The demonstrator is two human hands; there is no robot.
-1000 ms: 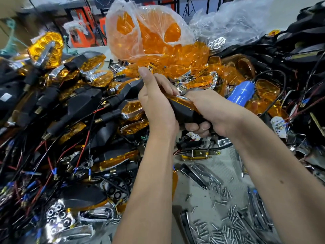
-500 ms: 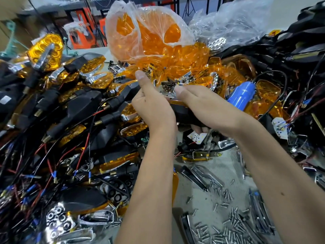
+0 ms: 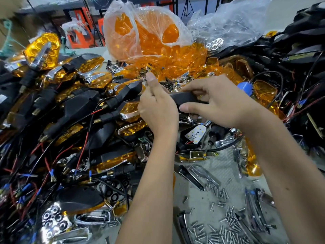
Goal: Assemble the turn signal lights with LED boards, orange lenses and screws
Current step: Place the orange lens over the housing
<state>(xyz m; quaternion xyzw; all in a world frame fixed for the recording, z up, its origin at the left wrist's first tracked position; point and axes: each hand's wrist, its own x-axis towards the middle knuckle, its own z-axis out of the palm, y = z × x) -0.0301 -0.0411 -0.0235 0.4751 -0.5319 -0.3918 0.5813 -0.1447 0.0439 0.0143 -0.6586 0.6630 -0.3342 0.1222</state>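
Both hands hold one black turn signal housing [image 3: 184,98] above the middle of the bench. My left hand [image 3: 158,110] grips its left end, thumb raised. My right hand [image 3: 216,101] wraps its right end, thumb underneath. The housing's black back faces the camera and its lens side is hidden. A white LED board [image 3: 197,133] lies below the hands. Loose orange lenses [image 3: 175,64] spill from a clear bag [image 3: 140,32] behind. Several screws [image 3: 219,226] are scattered on the bench at the lower right.
A heap of assembled signals [image 3: 70,103] with red and black wires fills the left. Chrome trim pieces [image 3: 198,173] lie near the screws. A blue screwdriver handle [image 3: 245,87] sits behind my right hand. Black parts [image 3: 302,50] pile at the right.
The hands turned the housing over: its orange lens edge showed earlier, now only the black back shows. Both hands shifted slightly away from me.
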